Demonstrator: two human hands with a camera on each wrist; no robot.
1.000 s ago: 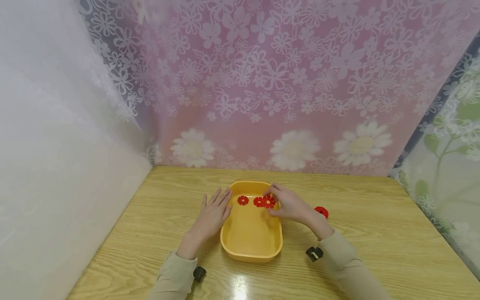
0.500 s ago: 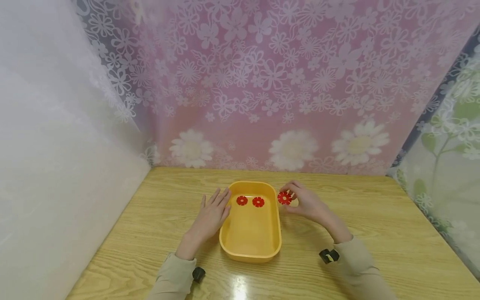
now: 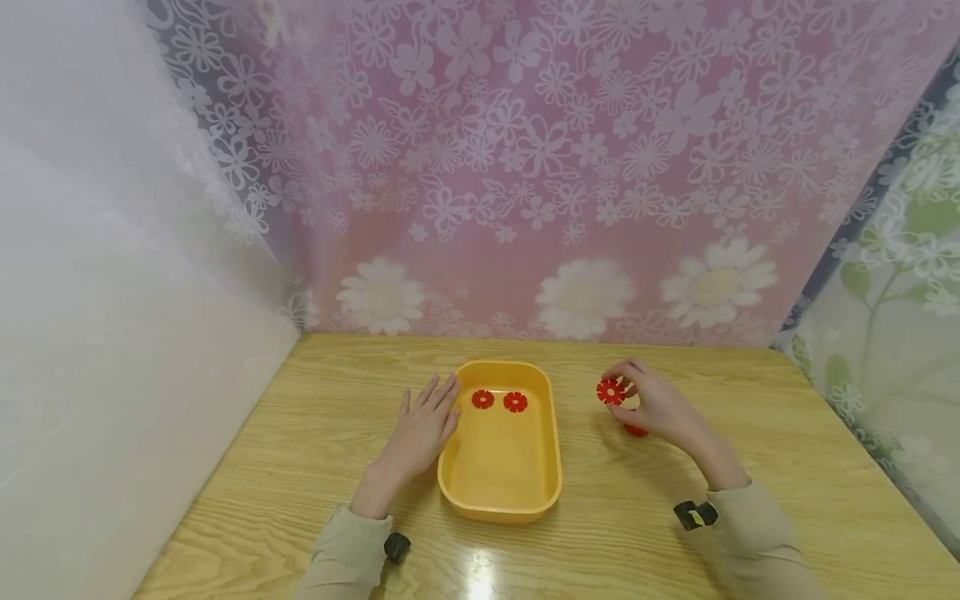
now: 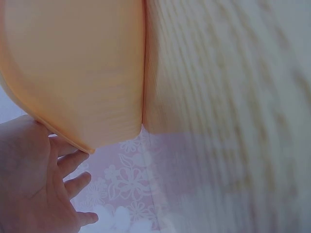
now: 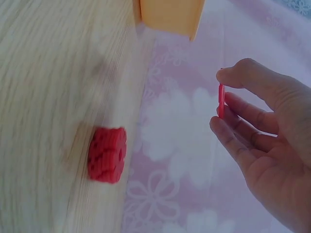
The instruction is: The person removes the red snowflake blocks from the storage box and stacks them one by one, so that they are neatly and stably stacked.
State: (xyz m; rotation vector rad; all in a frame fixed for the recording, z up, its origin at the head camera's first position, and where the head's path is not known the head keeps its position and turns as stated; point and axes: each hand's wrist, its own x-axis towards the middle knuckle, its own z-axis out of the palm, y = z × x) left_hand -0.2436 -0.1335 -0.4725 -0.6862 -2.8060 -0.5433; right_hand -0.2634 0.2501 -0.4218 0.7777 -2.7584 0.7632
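Between thumb and fingers my right hand (image 3: 656,407) pinches a red notched disc (image 3: 611,392), raised over the table to the right of the yellow tray (image 3: 498,492). The right wrist view shows this disc edge-on (image 5: 221,101). Below that hand a stack of red discs (image 5: 108,155) stands on the table, partly hidden by the hand in the head view. Two more red discs, a left one (image 3: 482,400) and a right one (image 3: 515,402), lie apart in the tray's far end. With fingers extended, my left hand (image 3: 420,429) rests against the tray's left rim.
The tray stands on a wood-grain table (image 3: 300,467). A pink flowered curtain (image 3: 480,208) hangs behind the table's far edge. White sheeting (image 3: 135,292) borders the left side, and a leaf-patterned cloth (image 3: 892,333) borders the right.
My right hand has lifted a disc from beside the other two in the tray and carried it rightward, over the rim to above the stack. My left hand stays at the tray's rim.
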